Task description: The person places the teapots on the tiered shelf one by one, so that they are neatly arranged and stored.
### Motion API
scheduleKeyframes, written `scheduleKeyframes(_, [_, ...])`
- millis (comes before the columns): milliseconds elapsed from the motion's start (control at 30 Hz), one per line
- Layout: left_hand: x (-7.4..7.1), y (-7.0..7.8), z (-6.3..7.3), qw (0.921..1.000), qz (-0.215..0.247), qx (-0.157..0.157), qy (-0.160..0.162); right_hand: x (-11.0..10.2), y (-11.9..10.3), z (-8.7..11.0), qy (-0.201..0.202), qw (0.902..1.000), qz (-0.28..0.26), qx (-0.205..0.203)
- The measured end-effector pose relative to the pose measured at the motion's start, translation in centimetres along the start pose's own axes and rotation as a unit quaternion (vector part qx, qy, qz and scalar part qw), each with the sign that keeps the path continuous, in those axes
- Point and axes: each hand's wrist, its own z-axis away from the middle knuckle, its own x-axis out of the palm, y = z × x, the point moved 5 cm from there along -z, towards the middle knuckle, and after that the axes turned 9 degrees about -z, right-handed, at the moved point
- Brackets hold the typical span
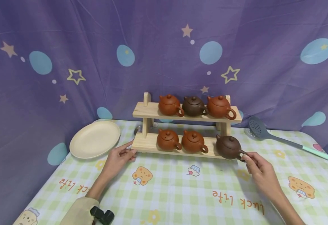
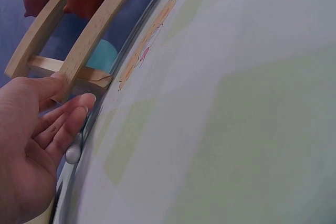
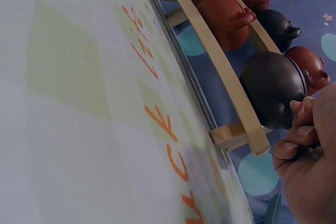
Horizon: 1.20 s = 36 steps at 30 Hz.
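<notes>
A two-tier wooden rack stands at the back of the table. My left hand grips the left end of its lower board, the thumb and fingers around the board end in the left wrist view. My right hand pinches the handle of a dark brown teapot at the right end of the lower board; its spout points left. Left of it on that board sit two reddish-brown teapots, one in the middle and one further left. The upper board bears a dark teapot between two reddish ones.
A cream plate lies left of the rack. On the right lies a grey skimmer with a mint handle. A metal utensil shows partly behind the rack's left end. A purple curtain hangs behind the checked tablecloth.
</notes>
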Motion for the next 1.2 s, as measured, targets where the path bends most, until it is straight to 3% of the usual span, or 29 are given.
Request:
scheduleKeyframes(667, [0.0,-0.1,-0.1,0.9999,0.006,-0.008,0.004,1.2,0.0,-0.6,-0.013,0.9997,-0.005,0.020])
scheduleKeyframes(1200, [0.0,0.0,0.0,1.0000,0.006,-0.004,0.001,1.6,0.0,-0.7,-0.008,0.9998,-0.008,0.014])
